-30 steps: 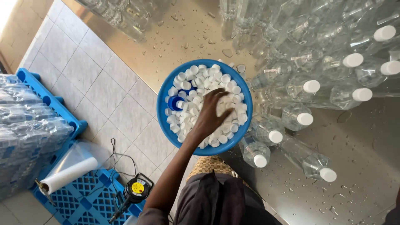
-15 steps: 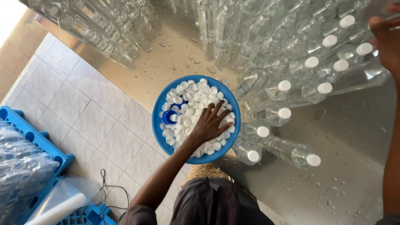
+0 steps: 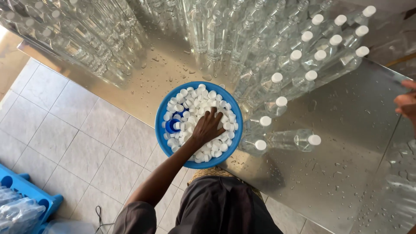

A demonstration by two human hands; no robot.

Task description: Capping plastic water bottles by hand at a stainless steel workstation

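Note:
A blue round bowl (image 3: 161, 130) stands at the near edge of a wet metal table (image 3: 346, 130). It is heaped with white bottle caps (image 3: 190, 97) and holds one blue cap (image 3: 172, 126). My left hand (image 3: 208, 128) reaches into the bowl from below, fingers curled down into the white caps. My right hand (image 3: 406, 104) hovers over the table at the frame's right edge and is partly cut off; nothing shows in it. Clear plastic bottles with white caps (image 3: 277, 138) lie just right of the bowl.
Many more clear bottles (image 3: 208, 30) without caps stand in rows across the back of the table. More capped bottles (image 3: 320, 47) lie at the upper right. A grey tiled floor (image 3: 73, 130) lies to the left, and a blue crate (image 3: 30, 199) stands at the lower left.
My left hand stays in the bowl, fingers shifting among the caps. My right hand has come down from the capped bottles at the top right to the right edge.

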